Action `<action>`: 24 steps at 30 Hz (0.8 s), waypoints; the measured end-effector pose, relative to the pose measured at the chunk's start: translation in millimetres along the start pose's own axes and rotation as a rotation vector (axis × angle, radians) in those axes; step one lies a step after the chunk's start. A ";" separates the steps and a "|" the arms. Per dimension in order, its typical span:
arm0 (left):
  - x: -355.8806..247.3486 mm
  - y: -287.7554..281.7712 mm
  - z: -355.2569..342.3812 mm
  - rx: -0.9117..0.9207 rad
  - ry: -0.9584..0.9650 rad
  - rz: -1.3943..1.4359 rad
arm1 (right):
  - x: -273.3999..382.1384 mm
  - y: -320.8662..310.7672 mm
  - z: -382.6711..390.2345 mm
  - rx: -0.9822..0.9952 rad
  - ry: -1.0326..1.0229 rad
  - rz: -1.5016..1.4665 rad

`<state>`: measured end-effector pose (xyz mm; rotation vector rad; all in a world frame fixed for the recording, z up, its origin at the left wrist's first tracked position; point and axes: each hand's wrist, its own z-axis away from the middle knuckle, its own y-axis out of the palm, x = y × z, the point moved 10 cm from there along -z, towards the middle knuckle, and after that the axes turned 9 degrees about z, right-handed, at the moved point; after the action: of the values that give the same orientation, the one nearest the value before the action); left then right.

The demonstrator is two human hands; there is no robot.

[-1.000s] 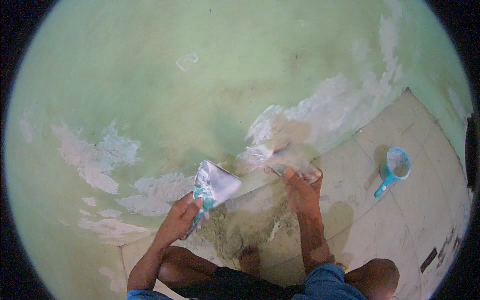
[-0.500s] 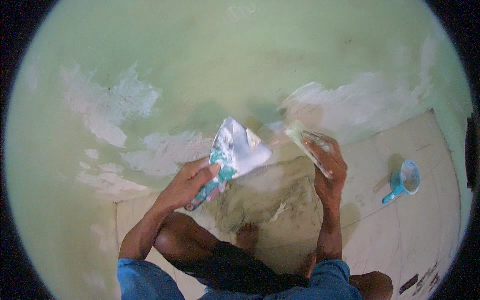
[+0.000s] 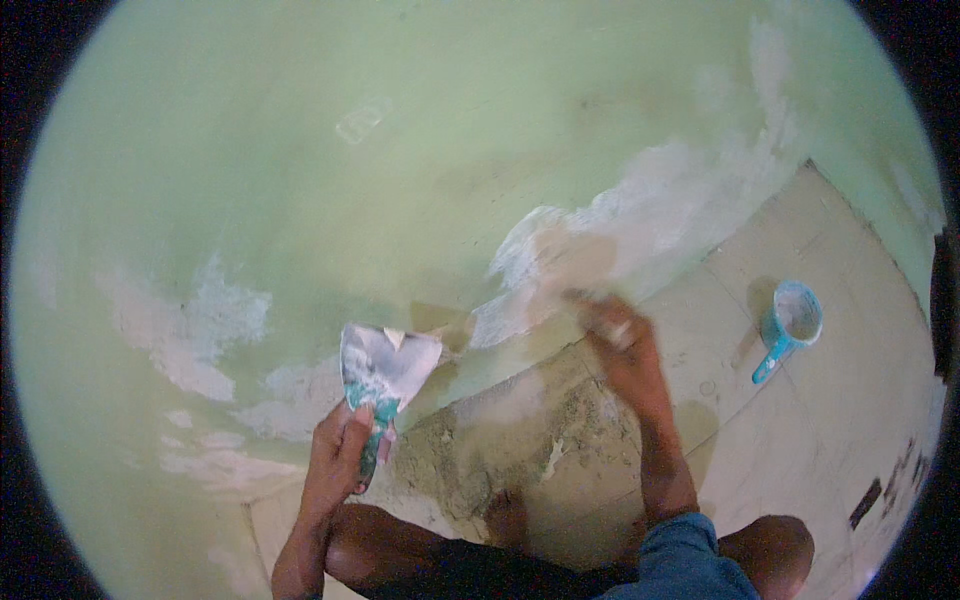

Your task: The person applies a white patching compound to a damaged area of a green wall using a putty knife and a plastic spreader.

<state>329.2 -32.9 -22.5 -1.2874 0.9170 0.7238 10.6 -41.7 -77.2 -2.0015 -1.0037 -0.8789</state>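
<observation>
My left hand [image 3: 338, 450] is closed round the green handle of a wide putty knife [image 3: 392, 362]. The blade points up and away, smeared with white putty, and a small cream-coloured bit sits near its far edge. To the right, my right hand [image 3: 625, 350] is raised close to the white-patched wall, blurred by motion. Its fingers are curled on a pale flat spreader, which is now hardly visible through the blur. Broad white putty patches [image 3: 640, 215] lie on the green wall [image 3: 300, 200] beyond both hands.
A blue long-handled dipper [image 3: 795, 312] with greyish-white contents stands on the tiled floor [image 3: 740, 440] at the right. A rough, stained grey floor patch [image 3: 500, 430] lies before my bent legs. Dark marks [image 3: 868, 500] show at the lower right.
The view has shifted and turned. My left hand with the putty knife sits lower and farther left, its blade more upright. My right hand has turned and is blurred, its spreader less visible.
</observation>
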 end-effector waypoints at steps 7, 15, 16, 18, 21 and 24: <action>-2.7 4.2 -6.6 0.068 -0.019 -0.064 | 47.0 -116.5 -97.9 -0.545 -0.343 0.204; 0.7 -6.0 -7.6 0.023 -0.048 -0.140 | 71.1 -112.6 -145.6 -0.658 -0.609 0.660; 2.5 -4.8 -8.0 0.026 -0.078 -0.150 | 68.9 -107.1 -143.7 -0.663 -0.642 0.670; 5.2 -10.6 -10.1 0.028 -0.002 -0.156 | 47.6 -83.1 -133.5 -0.640 -0.576 0.671; 7.4 -12.7 -11.1 0.021 0.031 -0.095 | 2.4 -29.0 -111.7 -0.528 -0.469 0.701; 13.3 -5.8 -11.8 0.047 -0.021 -0.048 | -22.9 -6.7 -75.0 -0.474 -0.489 0.573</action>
<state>338.7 -46.1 -31.8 -1.2544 0.8783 0.6729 -24.3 -108.8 -55.6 -2.7927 -0.4115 -0.3266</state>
